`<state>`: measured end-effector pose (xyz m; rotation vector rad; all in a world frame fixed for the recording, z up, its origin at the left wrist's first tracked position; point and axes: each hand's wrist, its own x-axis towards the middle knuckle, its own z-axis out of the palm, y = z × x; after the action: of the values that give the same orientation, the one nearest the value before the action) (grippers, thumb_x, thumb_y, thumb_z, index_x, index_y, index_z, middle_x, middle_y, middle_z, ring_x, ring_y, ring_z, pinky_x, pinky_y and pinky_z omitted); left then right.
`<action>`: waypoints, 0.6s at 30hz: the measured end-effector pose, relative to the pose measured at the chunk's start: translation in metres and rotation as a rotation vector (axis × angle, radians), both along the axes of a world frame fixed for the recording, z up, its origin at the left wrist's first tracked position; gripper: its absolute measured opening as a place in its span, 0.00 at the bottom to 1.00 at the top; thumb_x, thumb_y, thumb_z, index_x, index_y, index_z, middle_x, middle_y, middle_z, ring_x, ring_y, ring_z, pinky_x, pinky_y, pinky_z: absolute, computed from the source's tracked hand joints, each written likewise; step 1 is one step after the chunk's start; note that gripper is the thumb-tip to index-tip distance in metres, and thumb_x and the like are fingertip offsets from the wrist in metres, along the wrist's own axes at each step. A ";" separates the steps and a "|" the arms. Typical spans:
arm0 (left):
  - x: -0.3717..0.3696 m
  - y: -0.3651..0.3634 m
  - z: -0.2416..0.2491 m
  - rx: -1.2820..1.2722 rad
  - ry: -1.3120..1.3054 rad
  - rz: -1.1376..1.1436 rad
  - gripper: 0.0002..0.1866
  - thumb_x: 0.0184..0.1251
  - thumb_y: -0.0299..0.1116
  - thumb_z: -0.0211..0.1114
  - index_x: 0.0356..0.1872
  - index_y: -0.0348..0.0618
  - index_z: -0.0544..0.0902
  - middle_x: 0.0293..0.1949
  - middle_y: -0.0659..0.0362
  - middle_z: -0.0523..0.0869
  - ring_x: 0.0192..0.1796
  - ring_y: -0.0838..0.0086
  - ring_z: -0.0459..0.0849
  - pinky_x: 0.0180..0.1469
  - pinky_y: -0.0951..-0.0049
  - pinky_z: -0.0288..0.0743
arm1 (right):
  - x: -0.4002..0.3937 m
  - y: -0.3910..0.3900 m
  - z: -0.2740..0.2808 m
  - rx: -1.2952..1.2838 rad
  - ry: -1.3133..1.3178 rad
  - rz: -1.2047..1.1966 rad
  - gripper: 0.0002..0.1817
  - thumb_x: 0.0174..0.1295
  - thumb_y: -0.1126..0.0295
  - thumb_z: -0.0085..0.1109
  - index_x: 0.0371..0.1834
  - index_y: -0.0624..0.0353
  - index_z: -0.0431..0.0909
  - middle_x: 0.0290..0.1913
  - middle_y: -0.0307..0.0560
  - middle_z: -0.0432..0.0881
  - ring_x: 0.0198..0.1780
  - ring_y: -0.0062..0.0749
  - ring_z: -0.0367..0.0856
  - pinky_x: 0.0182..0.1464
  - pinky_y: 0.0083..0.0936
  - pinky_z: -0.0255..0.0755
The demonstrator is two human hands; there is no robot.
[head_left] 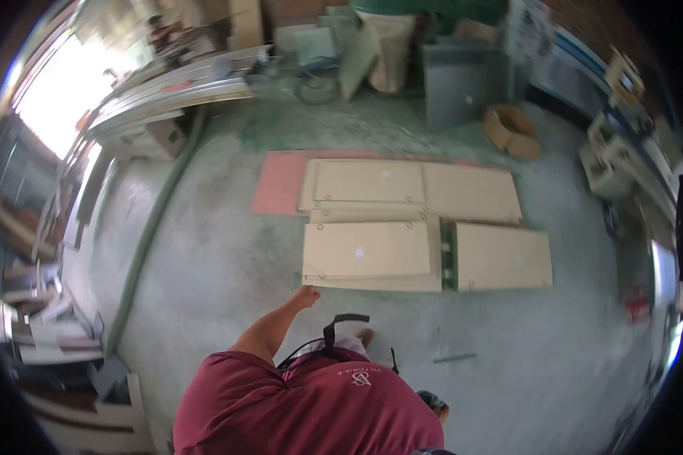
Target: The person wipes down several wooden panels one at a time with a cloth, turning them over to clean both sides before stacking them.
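My left hand (307,296) is stretched forward, just below the lower left corner of a stack of cream panels (364,249) on the floor; its fingers look curled, but blur hides whether anything is in them. At the lower right, my right hand (443,413) is partly visible beside my body, with a dark band near it and its fingers unclear. Another cream panel (505,256) lies right of the stack. More cream panels (470,189) rest behind, on a pink sheet (275,182).
A green hose (148,235) runs along the floor at left. An open cardboard box (511,132) stands at back right, near a grey panel (465,87). Long metal strips (182,87) lie at back left. A thin strip (455,357) is on the floor.
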<state>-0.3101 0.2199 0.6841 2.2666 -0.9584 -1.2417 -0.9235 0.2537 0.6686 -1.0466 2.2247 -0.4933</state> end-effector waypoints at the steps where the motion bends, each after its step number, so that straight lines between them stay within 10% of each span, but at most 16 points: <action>1: 0.000 0.011 0.002 -0.012 -0.014 0.050 0.17 0.59 0.41 0.55 0.22 0.35 0.79 0.22 0.49 0.83 0.24 0.61 0.83 0.34 0.62 0.77 | -0.010 -0.009 -0.008 0.043 0.098 0.019 0.19 0.49 0.70 0.46 0.45 0.66 0.74 0.44 0.59 0.77 0.47 0.53 0.74 0.52 0.40 0.65; 8: -0.044 0.066 -0.008 0.112 -0.012 0.032 0.15 0.36 0.35 0.71 0.27 0.42 0.80 0.27 0.53 0.83 0.37 0.56 0.82 0.38 0.60 0.77 | -0.018 -0.120 0.003 -0.022 0.006 0.017 0.21 0.51 0.68 0.45 0.47 0.67 0.71 0.45 0.60 0.76 0.47 0.53 0.74 0.51 0.39 0.65; 10: -0.066 0.075 -0.014 0.153 -0.364 -0.565 0.15 0.36 0.33 0.71 0.29 0.41 0.80 0.27 0.53 0.83 0.37 0.58 0.82 0.39 0.61 0.77 | -0.020 -0.149 0.016 0.020 0.133 0.077 0.21 0.51 0.70 0.44 0.49 0.67 0.69 0.46 0.62 0.75 0.48 0.55 0.74 0.52 0.41 0.64; 13: -0.104 0.068 -0.026 0.259 -0.421 -0.602 0.17 0.36 0.34 0.72 0.29 0.41 0.79 0.28 0.55 0.83 0.38 0.60 0.82 0.40 0.64 0.77 | -0.040 -0.181 0.023 -0.057 0.095 0.174 0.22 0.51 0.70 0.43 0.50 0.67 0.68 0.46 0.64 0.75 0.49 0.57 0.73 0.52 0.42 0.64; 18: -0.205 0.007 0.028 0.179 0.048 0.111 0.15 0.37 0.33 0.71 0.28 0.42 0.78 0.26 0.59 0.83 0.38 0.63 0.81 0.39 0.66 0.77 | -0.116 -0.209 0.028 -0.035 0.078 0.231 0.21 0.52 0.68 0.45 0.50 0.69 0.67 0.47 0.64 0.74 0.50 0.58 0.72 0.51 0.43 0.65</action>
<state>-0.5152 0.2274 0.7119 2.3777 -0.7192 -1.3749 -1.0398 0.0442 0.6967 -1.3424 2.1323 -0.3975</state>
